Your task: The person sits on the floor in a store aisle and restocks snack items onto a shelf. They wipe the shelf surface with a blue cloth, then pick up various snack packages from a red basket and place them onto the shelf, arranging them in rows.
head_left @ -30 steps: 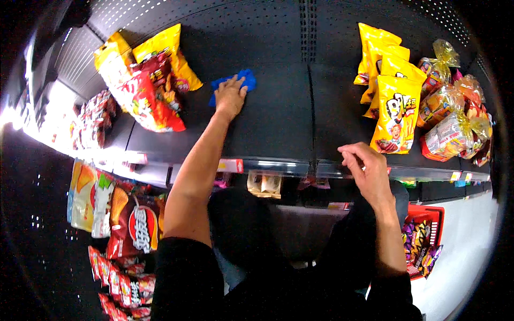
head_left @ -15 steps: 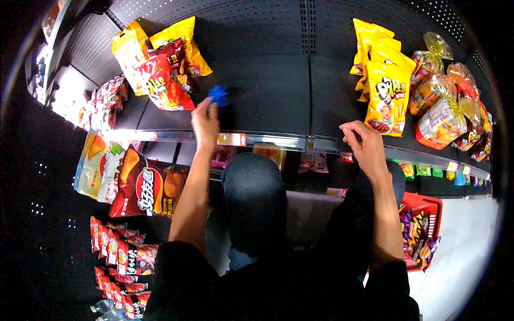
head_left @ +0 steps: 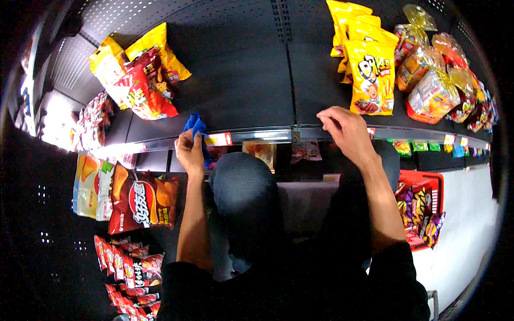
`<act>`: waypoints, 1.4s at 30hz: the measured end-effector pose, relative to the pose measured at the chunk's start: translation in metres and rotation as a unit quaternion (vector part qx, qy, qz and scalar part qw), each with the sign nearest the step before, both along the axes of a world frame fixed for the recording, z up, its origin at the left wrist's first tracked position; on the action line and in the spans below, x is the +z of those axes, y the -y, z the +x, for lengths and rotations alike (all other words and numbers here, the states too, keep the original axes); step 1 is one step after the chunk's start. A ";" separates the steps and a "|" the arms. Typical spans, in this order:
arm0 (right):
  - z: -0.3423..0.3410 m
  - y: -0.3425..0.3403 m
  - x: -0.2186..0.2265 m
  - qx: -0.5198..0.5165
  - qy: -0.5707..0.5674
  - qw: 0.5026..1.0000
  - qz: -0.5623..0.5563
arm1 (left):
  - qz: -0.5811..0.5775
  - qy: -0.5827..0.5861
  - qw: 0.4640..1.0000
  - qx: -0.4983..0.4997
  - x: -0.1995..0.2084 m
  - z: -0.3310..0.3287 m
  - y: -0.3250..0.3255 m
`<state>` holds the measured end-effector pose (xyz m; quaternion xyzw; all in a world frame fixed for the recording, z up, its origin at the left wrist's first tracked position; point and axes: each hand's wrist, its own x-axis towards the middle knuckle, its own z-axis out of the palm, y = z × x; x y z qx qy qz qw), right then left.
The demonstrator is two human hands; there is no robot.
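Note:
Pinched in my left hand is a crumpled blue cloth, which lies over the shelf's front edge and hangs down past it. My right hand is loosely curled at the front edge of the same black shelf, thumb a little apart from the fingers. I see nothing in it. Just beyond that hand, yellow snack bags stand in a row. Past the cloth to the left, a red snack bag leans among yellow and dark red ones.
Clear bundled snack packs sit at the far right of the shelf. Lower left are large chip bags and several small red packets. A red basket with purple and yellow packets stands lower right. My dark-clad knee is below the shelf edge.
My left hand has drawn the blue cloth back from the shelf top to its front edge. The view has shifted, and my right hand stays near the edge by the yellow bags.

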<state>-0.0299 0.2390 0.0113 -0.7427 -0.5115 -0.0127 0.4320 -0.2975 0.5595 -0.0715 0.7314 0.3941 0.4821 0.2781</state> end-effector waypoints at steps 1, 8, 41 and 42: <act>0.000 0.000 0.001 0.002 0.005 1.000 0.000 | -0.030 -0.006 0.999 -0.033 0.007 0.002 0.007; 0.002 0.003 0.003 -0.023 0.026 0.997 0.067 | -0.165 -0.068 0.944 -0.278 0.030 0.043 0.031; 0.012 0.027 0.010 -0.039 -0.027 0.993 0.113 | 0.238 0.277 0.917 -0.159 0.381 0.409 -0.037; 0.012 0.025 0.009 -0.036 -0.018 0.992 0.117 | 0.325 0.243 0.908 -0.102 0.394 0.423 -0.046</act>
